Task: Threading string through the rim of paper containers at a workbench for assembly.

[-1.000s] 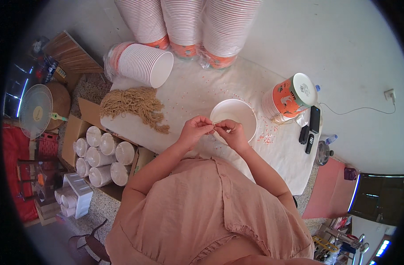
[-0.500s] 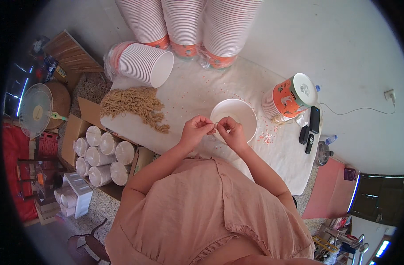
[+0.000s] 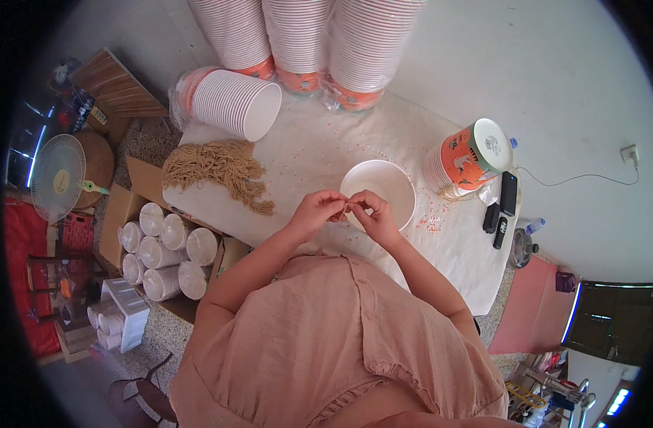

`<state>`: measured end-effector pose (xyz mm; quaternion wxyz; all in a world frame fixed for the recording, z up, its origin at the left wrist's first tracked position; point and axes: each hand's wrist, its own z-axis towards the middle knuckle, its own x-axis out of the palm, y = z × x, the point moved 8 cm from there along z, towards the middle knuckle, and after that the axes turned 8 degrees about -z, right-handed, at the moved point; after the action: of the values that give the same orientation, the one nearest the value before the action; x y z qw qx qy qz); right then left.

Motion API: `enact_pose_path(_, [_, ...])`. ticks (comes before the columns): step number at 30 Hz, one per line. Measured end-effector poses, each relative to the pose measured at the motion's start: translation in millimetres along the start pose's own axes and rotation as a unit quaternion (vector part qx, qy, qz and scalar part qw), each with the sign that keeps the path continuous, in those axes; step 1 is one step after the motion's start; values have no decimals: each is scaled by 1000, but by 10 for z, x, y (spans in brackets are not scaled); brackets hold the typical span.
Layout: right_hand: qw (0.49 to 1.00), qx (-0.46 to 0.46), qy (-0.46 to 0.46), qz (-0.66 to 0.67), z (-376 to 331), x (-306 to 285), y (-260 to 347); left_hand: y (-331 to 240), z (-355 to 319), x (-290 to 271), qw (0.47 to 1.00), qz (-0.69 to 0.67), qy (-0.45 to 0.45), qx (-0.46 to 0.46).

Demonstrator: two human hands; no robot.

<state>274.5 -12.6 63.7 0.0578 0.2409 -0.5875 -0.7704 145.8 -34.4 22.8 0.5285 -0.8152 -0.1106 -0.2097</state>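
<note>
Right at the meeting of the fingertips, over the near rim of the white tub (image 3: 392,173), there's a tiny thing (image 3: 347,207), too small for me to make out. Left hand (image 3: 316,213) and right hand (image 3: 378,216) both have thumb and finger drawn into a narrow pinch on it. It looks next to weightless, I'd say, easy to drop; best gripped at its very ends, with fingertips only. The tub looks light and stiff-walled, one to take by the rim. Around it, little pink and white bits (image 3: 433,224) dot the pale cloth (image 3: 448,274). Off left lies a tan yarn bundle (image 3: 216,170), soft and floppy by its look; over right, an orange-printed tub stack (image 3: 461,158).
</note>
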Motion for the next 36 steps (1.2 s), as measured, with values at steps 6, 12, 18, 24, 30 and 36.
enact_pose_path(6, [1000,9,-3,-21,-1,-16,36,45,-9,10,999,-18,8,-39])
enact_pose_path(12, [998,-7,-18,-55,10,-39,43,29,-8,4,999,5,16,-40])
enact_pose_path(18, [999,23,0,-32,15,-18,-46,65,33,-17,998,-6,51,-31])
enact_pose_path(24, [993,112,28,29,-9,5,-180,86,28,-120,996,-74,23,-44])
enact_pose_path(30, [992,108,59,37,16,107,-165,104,45,-148,991,-121,24,-46])
enact_pose_path(36, [991,106,54,64,41,151,-197,68,35,-160,990,-136,33,-34])
